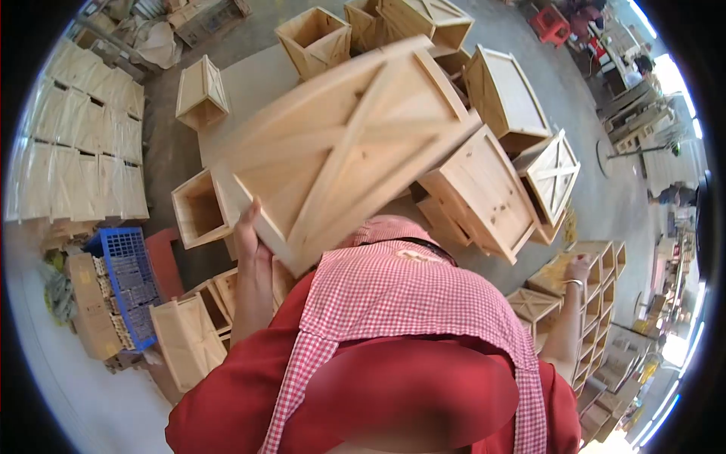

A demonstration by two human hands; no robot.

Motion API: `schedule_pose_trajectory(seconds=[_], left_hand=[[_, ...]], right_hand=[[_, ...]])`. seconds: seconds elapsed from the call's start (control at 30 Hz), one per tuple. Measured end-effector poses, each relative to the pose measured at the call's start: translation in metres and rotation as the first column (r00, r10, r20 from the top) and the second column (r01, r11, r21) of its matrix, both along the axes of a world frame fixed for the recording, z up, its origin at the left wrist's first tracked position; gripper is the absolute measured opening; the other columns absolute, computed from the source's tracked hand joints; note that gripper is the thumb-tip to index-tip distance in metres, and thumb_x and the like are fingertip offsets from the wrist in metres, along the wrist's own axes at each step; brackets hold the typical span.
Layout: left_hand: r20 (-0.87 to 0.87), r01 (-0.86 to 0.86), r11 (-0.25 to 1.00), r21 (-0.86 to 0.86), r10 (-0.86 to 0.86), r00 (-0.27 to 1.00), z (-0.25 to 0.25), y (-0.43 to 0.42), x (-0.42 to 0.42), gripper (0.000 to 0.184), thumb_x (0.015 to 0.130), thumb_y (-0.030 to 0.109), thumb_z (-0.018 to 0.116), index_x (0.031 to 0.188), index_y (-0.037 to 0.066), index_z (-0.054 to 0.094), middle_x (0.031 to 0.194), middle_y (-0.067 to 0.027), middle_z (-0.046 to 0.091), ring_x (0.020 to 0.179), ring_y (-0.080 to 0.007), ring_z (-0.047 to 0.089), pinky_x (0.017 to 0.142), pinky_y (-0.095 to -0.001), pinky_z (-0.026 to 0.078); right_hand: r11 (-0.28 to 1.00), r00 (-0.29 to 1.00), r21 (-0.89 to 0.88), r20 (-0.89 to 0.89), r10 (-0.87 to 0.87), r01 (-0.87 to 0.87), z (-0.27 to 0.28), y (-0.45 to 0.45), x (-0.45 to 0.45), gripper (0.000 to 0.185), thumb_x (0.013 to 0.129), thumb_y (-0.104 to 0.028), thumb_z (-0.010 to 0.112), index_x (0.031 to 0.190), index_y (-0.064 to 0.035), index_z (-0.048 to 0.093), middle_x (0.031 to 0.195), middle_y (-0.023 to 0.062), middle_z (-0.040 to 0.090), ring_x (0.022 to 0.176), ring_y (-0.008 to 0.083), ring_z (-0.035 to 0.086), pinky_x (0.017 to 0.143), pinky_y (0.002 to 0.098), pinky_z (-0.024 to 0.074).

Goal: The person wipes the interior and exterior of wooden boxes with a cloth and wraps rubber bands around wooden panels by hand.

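A large pale wooden crate with an X-shaped brace is tilted across the middle of the view, its edges slightly blurred. My left hand grips its near left end, with the fingers pressed along the edge. Out to the right, my right hand is closed, a white band round its wrist. It is over or against a wooden rack with open compartments; whether it touches the rack, or what it may hold, cannot be made out. The red-checked apron hides the space below the crate.
More crates surround the big one: an open box at left, a solid-topped crate at right, and several behind. A blue plastic basket and wrapped stacked crates stand at far left. A red stool is at the back.
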State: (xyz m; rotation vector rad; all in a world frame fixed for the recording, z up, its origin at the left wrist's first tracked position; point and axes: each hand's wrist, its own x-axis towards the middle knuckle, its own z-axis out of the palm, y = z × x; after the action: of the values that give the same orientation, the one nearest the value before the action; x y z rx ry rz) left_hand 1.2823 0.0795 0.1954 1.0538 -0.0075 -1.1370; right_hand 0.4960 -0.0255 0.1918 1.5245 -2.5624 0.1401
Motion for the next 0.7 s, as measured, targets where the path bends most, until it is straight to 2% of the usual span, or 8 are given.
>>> schedule_pose_trajectory(seconds=[0.17, 0.27, 0.37, 0.47, 0.5, 0.53, 0.63, 0.7], left_hand=[[-0.075, 0.102, 0.969, -0.223, -0.122, 0.99, -0.023, -0.115, -0.015, 0.05, 0.08, 0.02, 0.064, 0.124, 0.004, 0.046, 0.116, -0.0102, 0.054, 0.11, -0.0277, 0.05, 0.097, -0.0438, 0.039], [-0.102, 0.149, 0.952, -0.267, -0.181, 0.978, -0.036, -0.161, -0.033, 0.053, 0.079, 0.018, 0.065, 0.126, 0.004, 0.044, 0.12, -0.0098, 0.052, 0.113, -0.0277, 0.048, 0.099, -0.0432, 0.037], [-0.149, 0.183, 0.956, -0.23, -0.22, 0.964, -0.094, -0.19, -0.026, 0.046, 0.084, 0.023, 0.057, 0.124, 0.001, 0.046, 0.125, -0.0121, 0.051, 0.116, -0.0274, 0.048, 0.1, -0.0452, 0.036], [-0.142, 0.236, 0.971, -0.042, -0.24, 0.96, -0.11, -0.186, -0.041, 0.044, 0.09, 0.033, 0.045, 0.122, 0.003, 0.048, 0.123, -0.0101, 0.053, 0.114, -0.0278, 0.049, 0.098, -0.0459, 0.038], [-0.092, 0.212, 0.976, -0.054, -0.216, 0.972, -0.136, -0.182, -0.035, 0.053, 0.086, 0.035, 0.051, 0.128, 0.002, 0.043, 0.13, -0.0122, 0.048, 0.12, -0.0309, 0.043, 0.101, -0.0497, 0.034], [-0.11, 0.225, 0.972, -0.064, -0.231, 0.967, -0.151, -0.18, -0.029, 0.057, 0.084, 0.037, 0.055, 0.129, 0.003, 0.042, 0.13, -0.0116, 0.047, 0.12, -0.0309, 0.043, 0.101, -0.0497, 0.034], [-0.143, 0.312, 0.947, -0.073, -0.319, 0.937, -0.135, -0.171, -0.029, 0.061, 0.08, 0.037, 0.062, 0.129, 0.005, 0.043, 0.127, -0.01, 0.049, 0.118, -0.0306, 0.044, 0.099, -0.0505, 0.034], [-0.158, 0.363, 0.932, 0.015, -0.356, 0.921, -0.123, -0.165, -0.035, 0.064, 0.078, 0.04, 0.065, 0.129, 0.007, 0.043, 0.126, -0.0096, 0.049, 0.116, -0.0306, 0.044, 0.097, -0.0507, 0.035]], right_hand=[[0.989, 0.924, 0.107, 0.358, -0.137, 0.105, -0.076, 0.084, 0.114, 0.018, 0.08, -0.02, 0.058, 0.089, -0.0042, 0.055, 0.083, 0.0194, 0.063, 0.079, 0.0367, 0.061, 0.072, 0.0447, 0.0469], [0.98, 0.907, 0.181, 0.393, -0.152, 0.085, -0.102, 0.123, 0.158, 0.018, 0.079, -0.02, 0.058, 0.089, -0.0048, 0.055, 0.082, 0.0189, 0.062, 0.079, 0.0367, 0.06, 0.072, 0.0444, 0.0468], [0.946, 0.826, 0.299, 0.495, -0.268, 0.128, -0.099, 0.158, 0.198, 0.021, 0.078, -0.021, 0.061, 0.092, -0.0065, 0.055, 0.089, 0.0196, 0.063, 0.084, 0.0366, 0.06, 0.075, 0.0432, 0.0471], [0.852, 0.65, 0.465, 0.574, -0.498, 0.241, -0.067, 0.182, 0.235, 0.05, 0.072, -0.029, 0.07, 0.113, -0.0076, 0.051, 0.104, 0.0197, 0.061, 0.096, 0.0345, 0.06, 0.083, 0.0385, 0.0473], [0.904, 0.708, 0.4, 0.595, -0.379, 0.149, -0.086, 0.203, 0.225, 0.056, 0.072, -0.027, 0.069, 0.12, -0.0063, 0.046, 0.107, 0.0208, 0.06, 0.099, 0.0355, 0.058, 0.085, 0.0378, 0.0467], [0.868, 0.712, 0.473, 0.557, -0.428, 0.152, -0.07, 0.2, 0.231, 0.061, 0.072, -0.023, 0.067, 0.125, -0.0052, 0.042, 0.11, 0.0218, 0.059, 0.103, 0.0357, 0.056, 0.087, 0.0378, 0.0461], [0.831, 0.639, 0.524, 0.578, -0.508, 0.188, -0.068, 0.199, 0.212, 0.064, 0.071, -0.02, 0.066, 0.128, -0.0066, 0.039, 0.112, 0.023, 0.057, 0.105, 0.0352, 0.055, 0.088, 0.0386, 0.0454], [0.843, 0.707, 0.531, 0.562, -0.429, 0.09, -0.078, 0.196, 0.183, 0.06, 0.068, -0.021, 0.069, 0.122, -0.0075, 0.048, 0.111, 0.0207, 0.059, 0.104, 0.0342, 0.056, 0.087, 0.0385, 0.0461]])
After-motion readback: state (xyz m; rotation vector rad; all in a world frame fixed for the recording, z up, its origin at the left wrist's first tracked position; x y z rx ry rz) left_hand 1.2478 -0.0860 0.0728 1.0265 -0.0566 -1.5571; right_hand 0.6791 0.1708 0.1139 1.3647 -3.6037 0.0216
